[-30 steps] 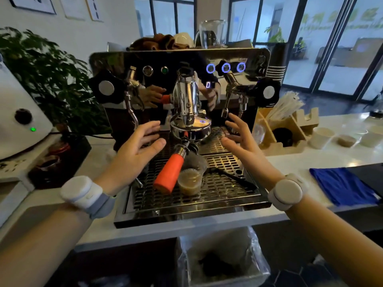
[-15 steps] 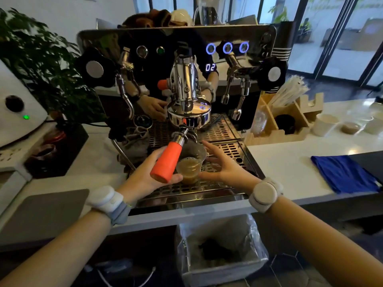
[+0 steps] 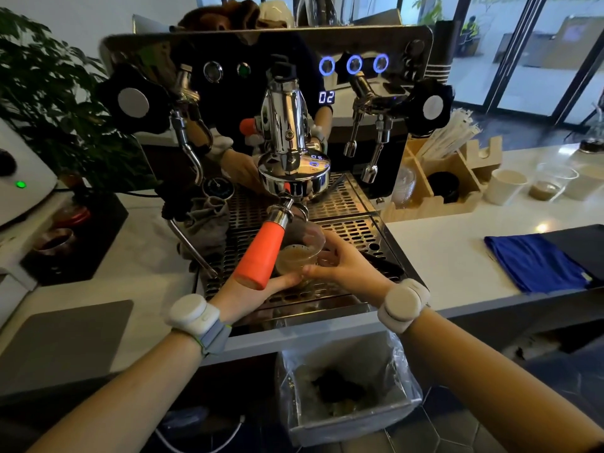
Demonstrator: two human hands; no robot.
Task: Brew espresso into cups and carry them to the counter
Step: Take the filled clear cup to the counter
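A clear plastic cup holding brown espresso stands on the drip tray of the espresso machine, under the portafilter with the orange handle. A second clear cup sits just behind it below the spout. My left hand reaches under the orange handle and its fingers wrap the cup's left side. My right hand holds the cup's right side with thumb and fingers. The handle hides part of my left hand.
The white counter to the right carries a blue cloth, a wooden straw holder, a paper cup and a clear cup with coffee. A lined waste bin sits below the tray. A grinder and plant stand left.
Both hands came down from beside the group head and closed in on the front cup. The view has tilted down and nearer to the tray.
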